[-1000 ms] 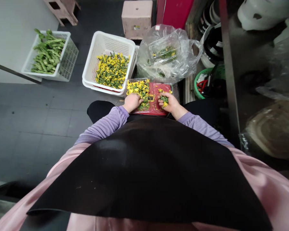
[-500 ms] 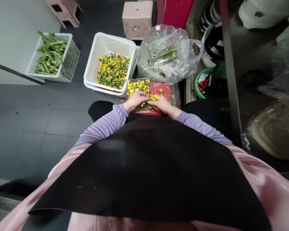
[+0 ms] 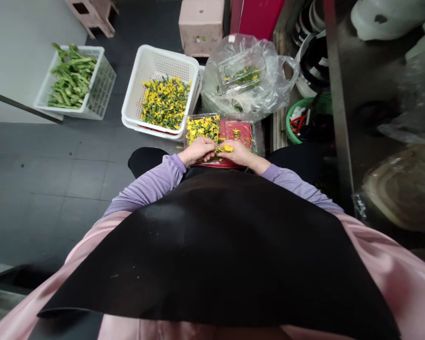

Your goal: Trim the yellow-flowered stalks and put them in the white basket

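Over a red tray [image 3: 239, 130] at my knees, both hands work close together. My right hand [image 3: 235, 153] is closed on small yellow flowers [image 3: 226, 148] with green stems. My left hand [image 3: 200, 150] has its fingers pinched together just left of them, at the stems; what exactly it grips is too small to make out. Under and beyond my left hand, a clear plastic box [image 3: 186, 134] holds many yellow blossoms with green stems. Loose flowers and bits lie on the red surface to the right of it.
A white perforated basket [image 3: 127, 104] of yellow flowers stands ahead on the left. Farther left, another white basket [image 3: 104, 87] holds thick green stalks. A clear plastic bag [image 3: 269, 94] with flowers, a pink stool [image 3: 201, 28], and a green basin [image 3: 291, 125] are around the tray.
My hands have shifted slightly: the left hand's fingers have drawn a little down and left. The flowers in the right hand sit a bit lower. The view has moved slightly.
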Available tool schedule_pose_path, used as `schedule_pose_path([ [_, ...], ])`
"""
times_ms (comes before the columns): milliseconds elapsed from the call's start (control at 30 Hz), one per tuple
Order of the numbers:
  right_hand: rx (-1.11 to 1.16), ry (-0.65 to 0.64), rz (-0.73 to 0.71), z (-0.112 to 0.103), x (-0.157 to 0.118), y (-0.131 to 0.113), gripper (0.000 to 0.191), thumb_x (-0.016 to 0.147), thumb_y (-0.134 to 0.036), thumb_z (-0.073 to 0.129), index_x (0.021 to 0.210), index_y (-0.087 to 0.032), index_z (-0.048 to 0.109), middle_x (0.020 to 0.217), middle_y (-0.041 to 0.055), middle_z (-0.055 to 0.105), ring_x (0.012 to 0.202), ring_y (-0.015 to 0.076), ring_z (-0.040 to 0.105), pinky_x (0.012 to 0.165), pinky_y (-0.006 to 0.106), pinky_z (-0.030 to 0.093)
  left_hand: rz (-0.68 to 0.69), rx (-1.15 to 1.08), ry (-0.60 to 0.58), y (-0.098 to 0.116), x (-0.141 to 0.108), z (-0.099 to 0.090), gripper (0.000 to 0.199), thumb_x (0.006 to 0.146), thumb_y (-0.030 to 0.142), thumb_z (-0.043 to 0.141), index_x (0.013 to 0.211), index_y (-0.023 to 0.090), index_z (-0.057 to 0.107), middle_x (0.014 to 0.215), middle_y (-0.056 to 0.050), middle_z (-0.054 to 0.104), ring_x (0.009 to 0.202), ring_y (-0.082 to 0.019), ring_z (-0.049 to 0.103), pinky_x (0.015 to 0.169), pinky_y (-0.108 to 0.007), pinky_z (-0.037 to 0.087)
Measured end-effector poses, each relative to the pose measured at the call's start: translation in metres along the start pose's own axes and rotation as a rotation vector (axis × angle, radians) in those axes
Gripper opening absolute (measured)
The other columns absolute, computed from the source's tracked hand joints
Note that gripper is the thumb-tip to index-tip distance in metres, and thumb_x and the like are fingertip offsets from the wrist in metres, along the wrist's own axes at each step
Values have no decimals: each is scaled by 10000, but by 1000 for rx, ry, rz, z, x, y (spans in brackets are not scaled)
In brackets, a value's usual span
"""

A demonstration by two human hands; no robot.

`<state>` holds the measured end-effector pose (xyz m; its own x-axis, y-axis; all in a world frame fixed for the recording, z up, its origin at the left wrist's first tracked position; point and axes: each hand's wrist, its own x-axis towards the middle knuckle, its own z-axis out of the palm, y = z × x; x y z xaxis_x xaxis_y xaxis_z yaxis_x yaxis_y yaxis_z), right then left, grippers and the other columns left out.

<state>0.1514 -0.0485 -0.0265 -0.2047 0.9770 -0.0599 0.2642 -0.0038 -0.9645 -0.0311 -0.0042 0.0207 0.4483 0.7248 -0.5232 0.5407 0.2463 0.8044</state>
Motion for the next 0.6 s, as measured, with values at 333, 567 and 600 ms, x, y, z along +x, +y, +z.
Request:
schedule_pose_path([
  [333, 898, 273, 587, -25, -5, -1, 298, 840, -259, 844, 752, -187, 568, 574, -42, 546, 462, 60, 421, 400, 161, 312, 155, 1055, 72, -33, 35, -7, 248, 934, 240, 614, 1094, 162, 787, 1153, -149, 767, 1095, -279, 729, 904, -327, 526],
  [567, 862, 257, 685, -17, -12, 2, 215, 836, -133, 798, 730, -163, 613, 590, -19, 577, 481, 69, 435, 392, 166, 304, 178, 1084, 48, -25, 40, 7, 243, 938, 172, 598, 1118, 106, 747, 1158, -186, 749, 1061, -288, 731, 858, -349, 530],
  [600, 825, 245, 666, -16, -13, 3, 188, 816, -126, 805, 741, -156, 635, 607, -12, 594, 500, 75, 458, 403, 172, 315, 162, 989, 96, -22, 38, 3, 186, 910, 170, 648, 1058, 111, 743, 1078, -161, 759, 1010, -270, 734, 833, -336, 528],
])
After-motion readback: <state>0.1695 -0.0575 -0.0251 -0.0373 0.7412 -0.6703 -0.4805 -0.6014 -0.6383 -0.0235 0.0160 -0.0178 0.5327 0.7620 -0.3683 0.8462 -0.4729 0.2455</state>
